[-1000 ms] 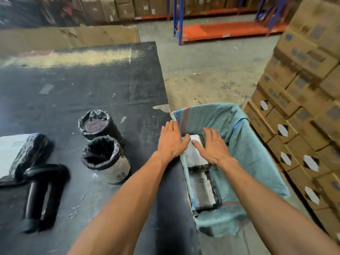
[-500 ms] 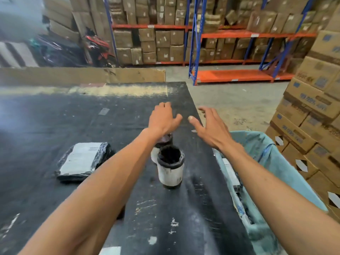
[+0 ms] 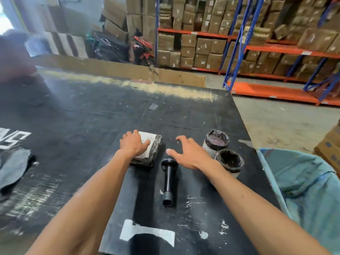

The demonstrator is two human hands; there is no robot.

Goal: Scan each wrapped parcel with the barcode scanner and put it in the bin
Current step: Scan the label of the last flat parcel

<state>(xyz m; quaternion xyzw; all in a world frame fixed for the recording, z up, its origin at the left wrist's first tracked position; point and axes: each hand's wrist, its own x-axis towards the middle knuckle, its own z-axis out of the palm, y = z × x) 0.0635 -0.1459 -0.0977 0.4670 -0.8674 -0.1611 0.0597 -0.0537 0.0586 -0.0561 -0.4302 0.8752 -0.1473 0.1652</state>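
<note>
Head view, nearest first: two bare forearms reach out over the black, scuffed counter (image 3: 73,115), which carries white paint marks near its front edge. Between the arms lies the barcode scanner (image 3: 168,178), a slim black tool with a round head, its long axis running away from the person and its head end just below the right hand (image 3: 189,155). That hand hovers with fingers spread apart and holds nothing; the scanner head sits just beneath its thumb, so it is judged the nearer hand for taking the scanner up. Left of the scanner head, the left hand (image 3: 133,144) has its grip laid over the wrapped parcel (image 3: 149,148), fingers curled over its far-left edge; the parcel is a blocky shape in glossy black film with a white label on top. Right of the right hand stand two cylindrical parcels (image 3: 223,150), upright, black film bunched at their tops. Further right, off the counter's edge, the bin (image 3: 303,181) is lined with teal woven sacking. Beyond stand shelves of cardboard boxes (image 3: 193,46).
</note>
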